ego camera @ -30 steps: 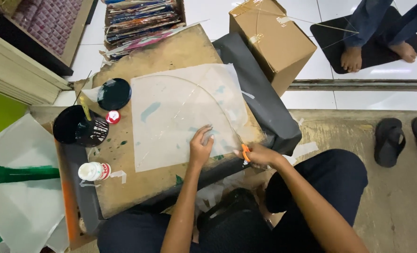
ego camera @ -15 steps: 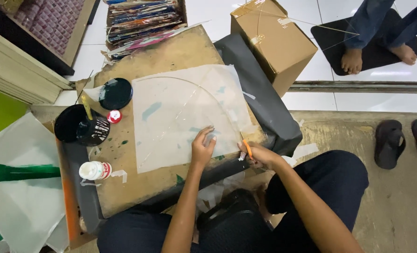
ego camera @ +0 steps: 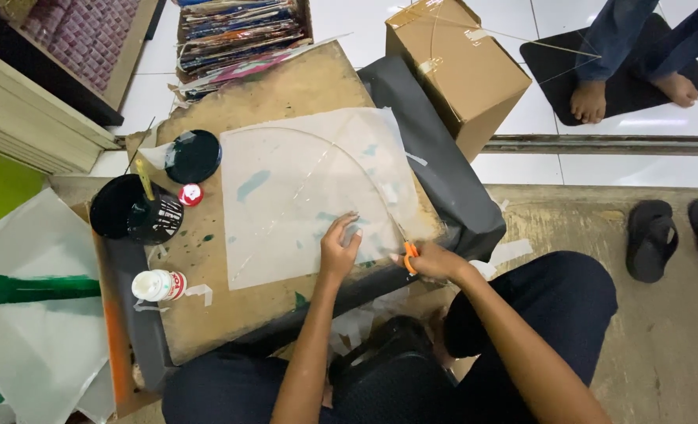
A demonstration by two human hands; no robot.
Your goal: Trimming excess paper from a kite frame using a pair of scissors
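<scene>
A pale translucent paper sheet lies flat on a brown wooden board, with thin curved and straight sticks laid over it. My left hand presses down on the sheet near its lower right part, fingers spread. My right hand holds orange-handled scissors at the sheet's lower right edge, beside the end of the curved stick.
A black pot with a brush, a dark lid, a small red cap and a white bottle sit at the board's left. A cardboard box, stacked magazines, black sandals and another person's bare feet lie beyond.
My right hand with the scissors has shifted slightly along the sheet's lower right edge. My left hand stays pressed on the paper.
</scene>
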